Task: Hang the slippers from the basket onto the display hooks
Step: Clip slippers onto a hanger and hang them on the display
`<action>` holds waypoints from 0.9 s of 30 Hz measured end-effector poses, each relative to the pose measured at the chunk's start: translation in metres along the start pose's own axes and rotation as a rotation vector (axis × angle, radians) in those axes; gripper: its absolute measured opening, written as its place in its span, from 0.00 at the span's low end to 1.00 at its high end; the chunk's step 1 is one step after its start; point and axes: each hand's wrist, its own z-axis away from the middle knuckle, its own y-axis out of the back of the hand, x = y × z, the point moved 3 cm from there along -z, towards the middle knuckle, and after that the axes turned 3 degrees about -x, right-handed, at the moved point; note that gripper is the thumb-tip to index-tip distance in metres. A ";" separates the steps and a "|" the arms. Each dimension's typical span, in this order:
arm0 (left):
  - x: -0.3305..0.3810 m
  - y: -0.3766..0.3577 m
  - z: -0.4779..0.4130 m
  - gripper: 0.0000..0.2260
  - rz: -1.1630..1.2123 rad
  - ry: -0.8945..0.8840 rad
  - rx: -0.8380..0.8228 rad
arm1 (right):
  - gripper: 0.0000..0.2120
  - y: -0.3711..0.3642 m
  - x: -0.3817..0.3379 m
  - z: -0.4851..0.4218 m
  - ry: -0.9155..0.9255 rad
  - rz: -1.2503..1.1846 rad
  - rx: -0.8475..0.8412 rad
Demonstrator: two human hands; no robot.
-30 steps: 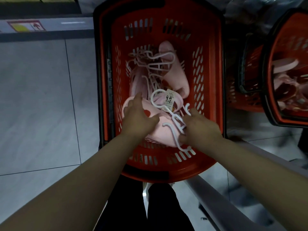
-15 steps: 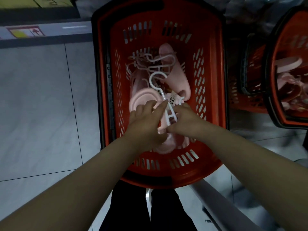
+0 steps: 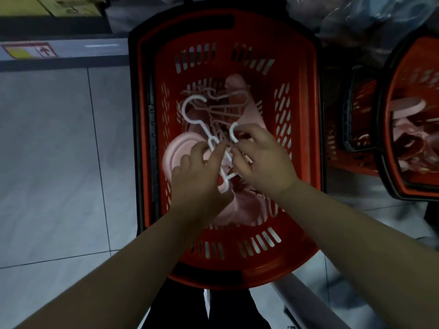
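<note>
A red plastic basket [image 3: 301, 110] stands on the floor in front of me, with several pink slippers [image 3: 177, 148] on white plastic hangers [image 3: 191, 110] tangled inside. My left hand [image 3: 197, 176] pinches the stem of one white hanger between thumb and forefinger. My right hand [image 3: 263, 160] grips a second white hanger [image 3: 232, 132] just below its hook. Both hands are over the middle of the basket, close together. The slippers under my hands are mostly hidden. No display hooks are in view.
A second red basket [image 3: 403, 129] with more pink slippers stands at the right. A grey metal rail [image 3: 306, 302] runs along the lower right. Grey floor tiles [image 3: 59, 162] lie at the left, a shelf base with a label [image 3: 28, 51] at the upper left.
Both hands moved from the near slippers up to the hangers. The two hooks have been lifted and pulled apart, and the price tag is no longer visible.
</note>
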 end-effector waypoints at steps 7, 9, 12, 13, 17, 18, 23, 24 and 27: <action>-0.010 -0.019 -0.011 0.40 0.010 0.024 -0.035 | 0.22 -0.037 0.073 -0.022 -0.604 -0.056 -0.035; -0.011 -0.023 -0.011 0.39 -0.013 0.004 -0.042 | 0.34 -0.057 0.082 -0.021 -0.653 0.103 -0.208; -0.017 -0.027 -0.008 0.41 -0.046 -0.012 -0.101 | 0.35 -0.069 0.091 -0.023 -0.646 0.188 -0.328; -0.018 -0.028 -0.006 0.42 -0.057 -0.019 -0.116 | 0.31 -0.067 0.092 -0.023 -0.659 0.153 -0.331; -0.016 -0.022 -0.001 0.42 -0.069 -0.044 -0.140 | 0.18 -0.041 0.074 -0.018 -0.580 0.113 -0.104; -0.015 -0.020 0.000 0.42 -0.063 -0.034 -0.155 | 0.16 -0.029 0.066 -0.015 -0.527 0.091 0.005; -0.007 -0.002 0.006 0.41 0.002 -0.006 -0.142 | 0.14 0.047 0.034 0.002 -0.472 -0.234 0.284; -0.005 0.002 0.008 0.41 0.004 -0.006 -0.140 | 0.14 0.065 0.028 0.004 -0.459 -0.239 0.327; 0.000 0.012 0.015 0.41 -0.020 -0.033 -0.121 | 0.15 0.116 0.014 0.001 -0.395 -0.186 0.431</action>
